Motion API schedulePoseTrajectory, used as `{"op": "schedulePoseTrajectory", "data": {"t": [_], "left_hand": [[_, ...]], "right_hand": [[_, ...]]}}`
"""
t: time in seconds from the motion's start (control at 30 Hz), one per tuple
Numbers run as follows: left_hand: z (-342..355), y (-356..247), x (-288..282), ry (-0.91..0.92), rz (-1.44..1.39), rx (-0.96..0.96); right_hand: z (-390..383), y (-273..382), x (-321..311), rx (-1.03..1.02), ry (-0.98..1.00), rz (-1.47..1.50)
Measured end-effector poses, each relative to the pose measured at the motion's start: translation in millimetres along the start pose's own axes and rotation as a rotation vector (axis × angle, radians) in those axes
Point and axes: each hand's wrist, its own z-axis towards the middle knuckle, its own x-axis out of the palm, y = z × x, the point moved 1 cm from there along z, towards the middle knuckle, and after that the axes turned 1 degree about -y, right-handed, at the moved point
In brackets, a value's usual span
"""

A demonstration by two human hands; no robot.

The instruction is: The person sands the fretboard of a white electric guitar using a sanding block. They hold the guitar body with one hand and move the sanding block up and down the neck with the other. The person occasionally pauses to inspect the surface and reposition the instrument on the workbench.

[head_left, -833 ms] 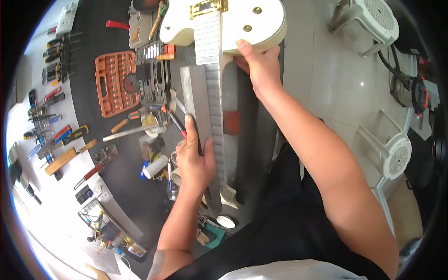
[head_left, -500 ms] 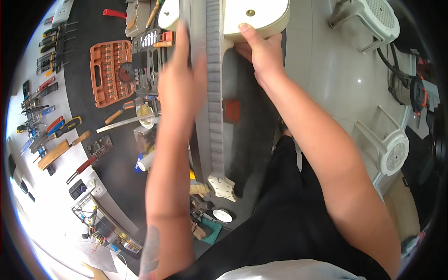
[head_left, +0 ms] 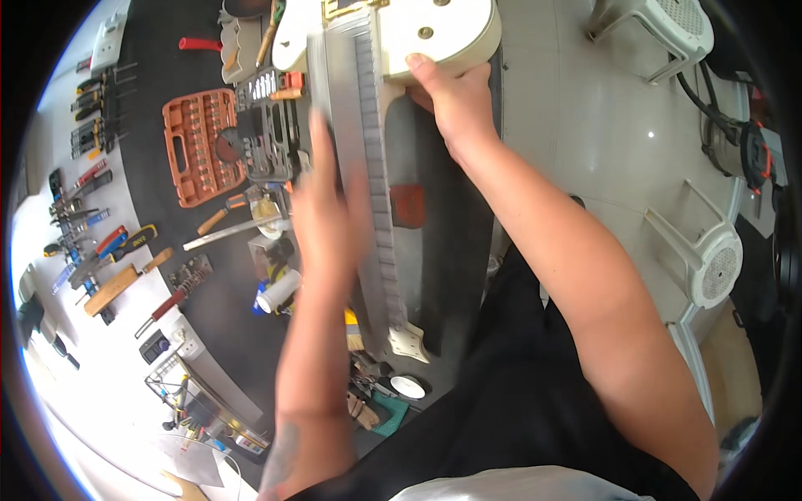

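A white electric guitar lies with its body at the top of the view and its neck running toward me to a white headstock. Taped-looking grey strips cross the fretboard. Over the neck, along its left side, extends a long straight metal bar, smeared by motion. My left hand is closed around this bar, index finger stretched along it; the hand is blurred. My right hand grips the edge of the guitar body near the neck joint, thumb on top, fingers beneath and partly hidden.
Left of the guitar lie an orange socket case, a grey tool case and a white bottle. Many hand tools hang on the white board. A brush is near the headstock. White plastic stools stand on the right.
The guitar has shifted slightly down and left in view, showing more of its body. My left hand and the bar have moved lower, toward me. My right hand keeps its grip.
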Motion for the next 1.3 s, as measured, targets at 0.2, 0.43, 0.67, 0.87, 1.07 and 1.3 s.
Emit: {"op": "schedulePoseTrajectory", "data": {"t": [0.2,0.43,0.67,0.87,1.07,1.3], "left_hand": [[83.0,-20.9,-4.3,0.006,0.159,-0.086],[-11.6,-5.7,0.6,-0.005,0.096,0.001],[99.3,-29.7,-5.1,-0.016,0.180,-0.082],[3.5,-18.3,5.6,-0.010,0.040,-0.002],[87.9,-33.6,1.4,-0.017,0.129,-0.073],[15.4,-27.4,7.3,-0.014,0.102,0.011]], "right_hand": [[-4.5,-2.3,8.2,0.034,-0.091,-0.026],[5.0,-3.7,-0.5,-0.012,-0.010,-0.028],[1.7,-1.1,9.4,0.074,0.014,0.014],[6.5,-6.2,-3.9,0.017,0.003,-0.015],[-3.4,2.5,6.7,0.095,-0.007,-0.016],[1.9,-3.6,-1.7,0.057,-0.035,-0.020]]}}
